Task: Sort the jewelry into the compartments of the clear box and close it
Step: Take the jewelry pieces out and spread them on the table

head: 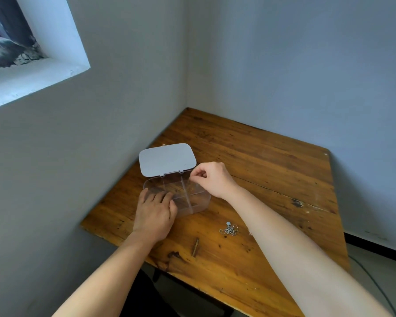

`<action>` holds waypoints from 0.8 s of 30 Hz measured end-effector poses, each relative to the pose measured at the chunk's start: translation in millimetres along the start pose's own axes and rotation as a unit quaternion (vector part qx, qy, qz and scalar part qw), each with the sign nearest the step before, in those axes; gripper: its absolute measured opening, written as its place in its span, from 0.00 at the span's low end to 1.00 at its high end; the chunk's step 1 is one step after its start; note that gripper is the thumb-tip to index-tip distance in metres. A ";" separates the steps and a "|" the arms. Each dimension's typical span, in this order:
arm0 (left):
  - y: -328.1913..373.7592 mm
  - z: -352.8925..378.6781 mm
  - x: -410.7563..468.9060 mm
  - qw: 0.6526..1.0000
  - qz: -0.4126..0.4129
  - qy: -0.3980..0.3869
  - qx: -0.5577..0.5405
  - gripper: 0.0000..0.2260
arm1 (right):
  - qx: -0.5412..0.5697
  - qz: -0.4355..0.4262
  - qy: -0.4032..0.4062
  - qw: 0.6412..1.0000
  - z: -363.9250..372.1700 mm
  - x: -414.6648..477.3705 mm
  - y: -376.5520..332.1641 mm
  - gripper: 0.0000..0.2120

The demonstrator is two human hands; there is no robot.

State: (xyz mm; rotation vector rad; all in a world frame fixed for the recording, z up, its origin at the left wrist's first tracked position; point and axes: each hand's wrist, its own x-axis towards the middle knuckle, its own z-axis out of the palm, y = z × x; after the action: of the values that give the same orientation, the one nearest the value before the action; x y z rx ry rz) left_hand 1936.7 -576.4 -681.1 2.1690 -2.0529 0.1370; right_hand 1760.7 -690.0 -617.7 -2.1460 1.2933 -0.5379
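A clear box (201, 199) with inner dividers stands on the wooden table (261, 161), its grey lid (167, 159) swung open and leaning back. My left hand (154, 213) lies flat on the box's near left corner, fingers spread over the rim. My right hand (212, 178) hovers over the back right compartment with thumb and fingers pinched together; what they pinch is too small to make out. A tangled silver chain with a pendant (229, 229) lies on the table in front of the box, beside my right forearm.
The table sits in a corner, with walls close behind it and on its left. A small pale item (250, 232) lies just right of the chain. A dark gouge (195, 247) marks the wood near the front. A tiny gold piece (163, 145) peeks out behind the lid.
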 end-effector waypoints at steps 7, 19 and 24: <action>-2.3 -0.5 0.4 1.000 0.004 -0.009 0.003 0.27 | 0.178 0.032 0.089 0.980 -36.8 -27.6 0.1 0.03; 6.7 -15.5 -1.2 1.000 -0.008 -0.021 -0.014 0.19 | 0.292 0.068 0.177 0.937 -85.7 -125.0 21.9 0.01; 48.1 -23.8 -18.9 0.992 0.012 0.075 -0.098 0.11 | 0.299 0.130 0.181 0.928 -73.0 -178.0 46.6 0.01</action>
State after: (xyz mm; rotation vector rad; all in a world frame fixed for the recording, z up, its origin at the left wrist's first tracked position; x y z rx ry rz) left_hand 1888.5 -556.1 -658.7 1.9562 -1.9235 0.0945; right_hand 1605.7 -567.8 -601.3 -1.3890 1.3500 -1.0909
